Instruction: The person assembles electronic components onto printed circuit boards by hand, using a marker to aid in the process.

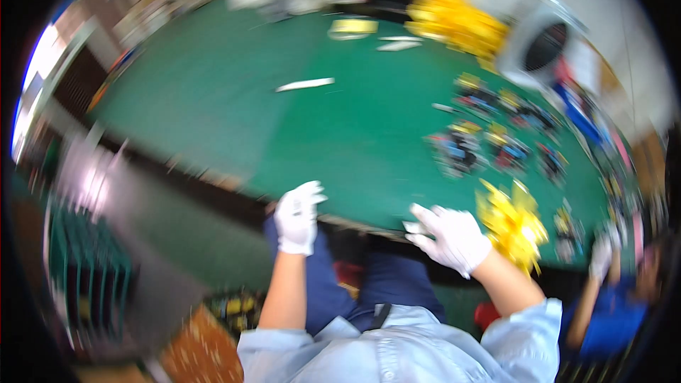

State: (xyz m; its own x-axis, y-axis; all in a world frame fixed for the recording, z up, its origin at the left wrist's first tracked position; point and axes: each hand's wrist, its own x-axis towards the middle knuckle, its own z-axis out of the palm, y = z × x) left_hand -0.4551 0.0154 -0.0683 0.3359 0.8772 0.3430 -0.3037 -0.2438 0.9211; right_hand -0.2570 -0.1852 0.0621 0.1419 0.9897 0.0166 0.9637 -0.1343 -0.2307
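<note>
My left hand, in a white glove, is over the near edge of the green table. Its fingers are loosely bent and apart, with nothing visible in them. To the right, my right hand, gloved too, hovers at the same edge with thumb and fingers apart. A small white patch shows near its fingertips; blur hides whether it is a separate thing. Just beside that hand lies a bunch of yellow strips. Past it on the table are several clear bags of small dark, blue, red and yellow parts.
A yellow heap and a grey machine with a round dark opening stand at the back right. A white strip lies mid-table. A co-worker in blue is at the right. Green racks stand at the left.
</note>
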